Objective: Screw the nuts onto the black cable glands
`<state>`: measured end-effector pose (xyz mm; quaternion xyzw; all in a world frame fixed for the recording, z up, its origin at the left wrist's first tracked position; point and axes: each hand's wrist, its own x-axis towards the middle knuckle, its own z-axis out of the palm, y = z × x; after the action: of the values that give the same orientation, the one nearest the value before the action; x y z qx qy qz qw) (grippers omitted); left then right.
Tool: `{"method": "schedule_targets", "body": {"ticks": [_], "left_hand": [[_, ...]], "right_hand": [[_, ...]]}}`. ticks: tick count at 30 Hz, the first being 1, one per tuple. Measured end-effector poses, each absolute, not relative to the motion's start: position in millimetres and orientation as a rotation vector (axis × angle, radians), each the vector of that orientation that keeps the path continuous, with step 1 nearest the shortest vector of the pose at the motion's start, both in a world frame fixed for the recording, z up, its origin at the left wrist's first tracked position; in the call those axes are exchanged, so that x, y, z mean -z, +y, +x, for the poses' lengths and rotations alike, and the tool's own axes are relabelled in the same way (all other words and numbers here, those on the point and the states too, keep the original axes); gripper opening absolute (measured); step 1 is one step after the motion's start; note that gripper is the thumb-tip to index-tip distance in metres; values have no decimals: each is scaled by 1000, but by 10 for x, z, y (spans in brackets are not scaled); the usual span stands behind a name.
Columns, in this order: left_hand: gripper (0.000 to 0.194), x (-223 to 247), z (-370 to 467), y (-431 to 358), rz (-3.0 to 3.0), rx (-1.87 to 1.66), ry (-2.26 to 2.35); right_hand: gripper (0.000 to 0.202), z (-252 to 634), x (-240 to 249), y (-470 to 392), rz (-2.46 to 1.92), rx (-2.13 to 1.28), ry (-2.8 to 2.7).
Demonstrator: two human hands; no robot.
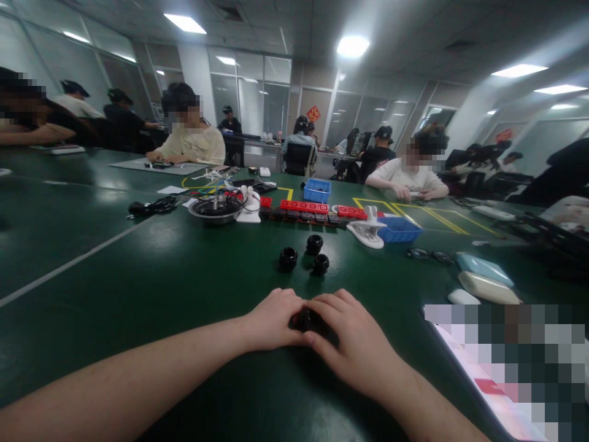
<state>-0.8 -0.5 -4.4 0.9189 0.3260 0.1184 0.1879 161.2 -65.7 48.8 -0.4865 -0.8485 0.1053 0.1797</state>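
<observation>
Both hands [277, 319] [352, 334] cup a black piece [305, 320]; ring-like, perhaps.

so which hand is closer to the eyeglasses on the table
Right. The right hand is below and left of the eyeglasses in the picture; the left hand is farther left, both hands around a black piece.

"How many hollow black pieces [288, 261] stood loose?"

"Three, a clean three! There was one left hand [276, 319], one right hand [350, 334], plus one further black piece [306, 320], partly hidden!"

"How many blue bins [317, 196] were there?"

"Two! And there lay one metal dish [203, 216] and one pair of eyeglasses [430, 254]!"
</observation>
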Motion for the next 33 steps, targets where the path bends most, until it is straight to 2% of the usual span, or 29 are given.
{"method": "schedule_targets", "body": {"ticks": [5,12,20,28,33], "left_hand": [[27,27,2,-13,2574,-317,932],[23,21,13,-18,2587,-327,903],[23,19,5,-16,2610,-347,894],[16,-8,5,-20,2558,-303,932],[27,8,-6,-3,2523,-346,909]], "right_hand": [[27,1569,-508,-690,-1299,-305,-2471],[27,1554,-528,-717,-1242,-364,-2497],[13,1560,-507,-720,-1137,-424,-2533],[28,1581,-470,-703,-1147,-309,-2560],[36,1635,-461,-657,-1243,-236,-2556]]}}
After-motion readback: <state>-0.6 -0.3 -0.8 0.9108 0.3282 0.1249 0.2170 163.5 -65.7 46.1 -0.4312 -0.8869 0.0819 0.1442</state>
